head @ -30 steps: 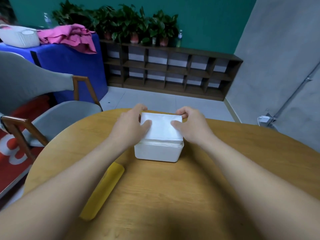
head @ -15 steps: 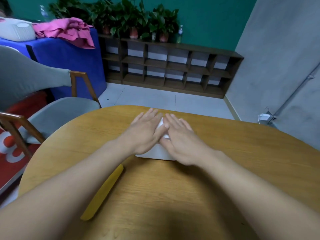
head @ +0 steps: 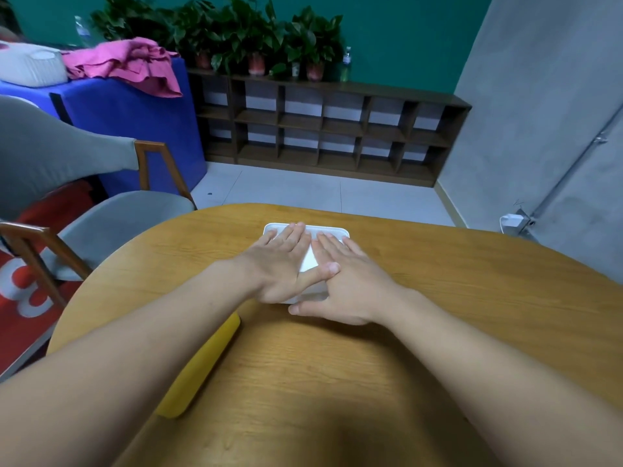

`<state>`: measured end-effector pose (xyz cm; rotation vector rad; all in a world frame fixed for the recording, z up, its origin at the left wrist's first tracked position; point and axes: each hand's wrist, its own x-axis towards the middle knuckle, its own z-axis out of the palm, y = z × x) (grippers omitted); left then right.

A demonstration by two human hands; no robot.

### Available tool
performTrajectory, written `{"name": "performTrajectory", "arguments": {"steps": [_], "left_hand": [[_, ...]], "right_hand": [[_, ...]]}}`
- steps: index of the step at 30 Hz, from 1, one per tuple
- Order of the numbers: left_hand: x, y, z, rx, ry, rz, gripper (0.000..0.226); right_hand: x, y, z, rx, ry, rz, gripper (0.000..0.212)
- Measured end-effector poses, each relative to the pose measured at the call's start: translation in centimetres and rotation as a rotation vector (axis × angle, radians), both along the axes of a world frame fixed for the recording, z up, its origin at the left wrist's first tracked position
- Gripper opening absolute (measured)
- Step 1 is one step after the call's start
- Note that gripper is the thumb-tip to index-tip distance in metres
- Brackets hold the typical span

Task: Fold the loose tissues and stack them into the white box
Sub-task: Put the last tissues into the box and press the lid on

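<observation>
I saw the white box [head: 337,231] on the far-middle table [head: 438,315]; left hand [head: 279,264] and right hand [head: 350,281] lay flat on the tissues [head: 310,261], fingers straight, close together; I judged them soft, light, springy; best pressed from above, not pinched.

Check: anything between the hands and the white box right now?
Nothing visible. The left hand and right hand lie flat, fingers straight, directly on top of the white box, the left thumb over the right hand. The yellow lid lies on the table nearer the person, under the left forearm, off to the side.
</observation>
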<state>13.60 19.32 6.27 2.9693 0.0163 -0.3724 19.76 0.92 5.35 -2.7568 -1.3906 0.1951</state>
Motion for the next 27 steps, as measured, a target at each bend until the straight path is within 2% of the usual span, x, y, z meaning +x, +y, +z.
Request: {"name": "performTrajectory", "arguments": {"steps": [9, 13, 19, 27], "left_hand": [[-1.1, -2.7, 0.8, 0.0, 0.09, -0.018, 0.134], [-2.5, -5.6, 0.9, 0.002, 0.085, -0.045, 0.127], [-6.3, -10.3, 0.2, -0.016, 0.072, -0.06, 0.129], [-8.1, -11.5, 0.2, -0.066, -0.017, -0.057, 0.129]], "right_hand": [[-1.4, -2.7, 0.3, -0.025, -0.008, -0.001, 0.133], [-2.8, -5.6, -0.1, -0.03, -0.025, 0.003, 0.136], [-6.4, -10.5, -0.9, 0.0, -0.04, -0.01, 0.138], [-8.1, -11.6, -0.2, -0.003, -0.029, -0.032, 0.138]]}}
